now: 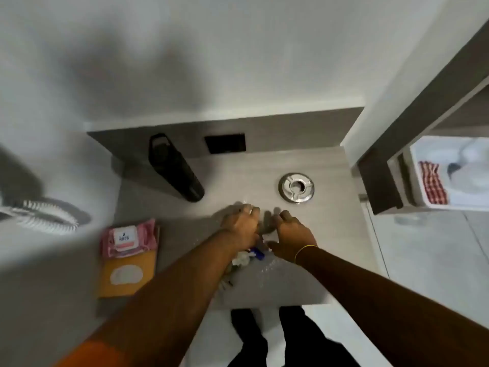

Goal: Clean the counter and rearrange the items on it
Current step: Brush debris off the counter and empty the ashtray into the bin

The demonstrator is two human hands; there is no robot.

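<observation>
Both my hands rest on the grey counter (312, 165) near its middle. My left hand (242, 225) and my right hand (291, 234) lie palm down side by side, fingers cupped around a small heap of scraps (246, 258): white crumpled paper and a blue bit showing between my wrists. Whether either hand grips any of it is hidden. A steel ashtray (297, 187) sits behind my right hand. A black bottle (174, 168) stands at the back left.
A pink wipes pack (129, 238) lies on an orange wipes pack (127, 276) at the counter's left edge. A black wall socket (225, 143) is on the back panel. A white bin with checked cloth (434, 185) sits on a shelf at right. My legs are below the front edge.
</observation>
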